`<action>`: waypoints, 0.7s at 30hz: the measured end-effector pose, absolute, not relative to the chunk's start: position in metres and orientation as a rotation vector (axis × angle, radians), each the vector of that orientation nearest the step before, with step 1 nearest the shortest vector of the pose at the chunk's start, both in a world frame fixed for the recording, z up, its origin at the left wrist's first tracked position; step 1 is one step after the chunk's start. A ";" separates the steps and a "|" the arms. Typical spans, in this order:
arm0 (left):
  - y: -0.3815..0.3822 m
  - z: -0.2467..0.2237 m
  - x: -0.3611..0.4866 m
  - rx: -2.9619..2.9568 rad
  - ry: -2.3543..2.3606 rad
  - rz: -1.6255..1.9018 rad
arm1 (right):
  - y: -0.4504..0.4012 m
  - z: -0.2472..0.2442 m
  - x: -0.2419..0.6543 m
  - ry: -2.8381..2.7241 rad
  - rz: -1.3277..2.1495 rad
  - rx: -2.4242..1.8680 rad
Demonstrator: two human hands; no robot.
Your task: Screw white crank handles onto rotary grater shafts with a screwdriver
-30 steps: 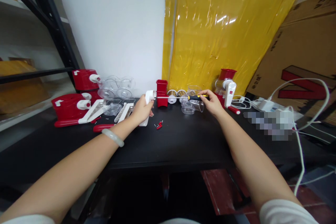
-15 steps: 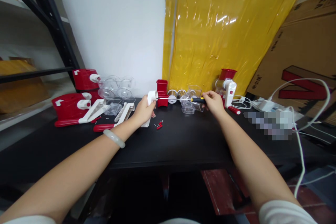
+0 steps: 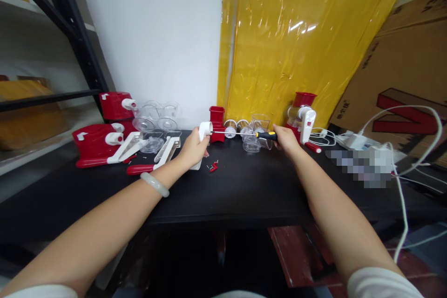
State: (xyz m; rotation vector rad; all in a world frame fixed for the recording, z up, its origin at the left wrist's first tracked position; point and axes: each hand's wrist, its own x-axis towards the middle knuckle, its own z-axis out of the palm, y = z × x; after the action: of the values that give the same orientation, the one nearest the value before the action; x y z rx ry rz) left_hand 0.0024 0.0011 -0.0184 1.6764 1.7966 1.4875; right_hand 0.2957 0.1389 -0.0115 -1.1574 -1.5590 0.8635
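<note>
My left hand (image 3: 194,148) is closed round a white plastic part (image 3: 204,129) with a round hollow end, held above the black table. My right hand (image 3: 285,139) grips the rear of a screwdriver (image 3: 266,135) with a black and yellow handle. The long shaft lies level, and its tip reaches the opening of the white part; whether it touches a screw inside cannot be seen. Below my left hand, a small red piece (image 3: 213,166) lies on the table with tiny screws beside it. Behind the shaft stands a red rectangular housing (image 3: 217,121).
White crank arms with red handles (image 3: 140,169) and red housings (image 3: 93,143) lie to the left, beside clear plastic cups (image 3: 152,143). Metal drums (image 3: 230,128) rest at the back. An assembled red and white grinder (image 3: 306,118), white cables (image 3: 401,205) and a large carton (image 3: 391,65) are on the right.
The whole view has shifted slightly. My right hand's fingers have moved back along the screwdriver handle, leaving more of it showing. My left hand still holds the white part.
</note>
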 end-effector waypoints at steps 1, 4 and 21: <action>0.001 -0.018 0.002 1.682 1.797 1.488 | 0.139 -0.012 0.296 -1.558 0.833 -1.144; 0.002 -0.019 0.000 1.697 1.792 1.481 | 0.139 -0.011 0.294 -1.557 0.773 -1.068; 0.006 -0.019 -0.004 1.610 1.768 1.503 | 0.147 -0.015 0.294 -1.539 0.897 -0.725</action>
State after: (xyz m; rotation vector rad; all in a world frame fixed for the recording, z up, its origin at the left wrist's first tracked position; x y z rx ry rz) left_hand -0.0043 0.0058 -0.0192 1.6102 1.7679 1.5027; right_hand 0.2943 0.1469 -0.0153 -0.7250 -1.5388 0.8973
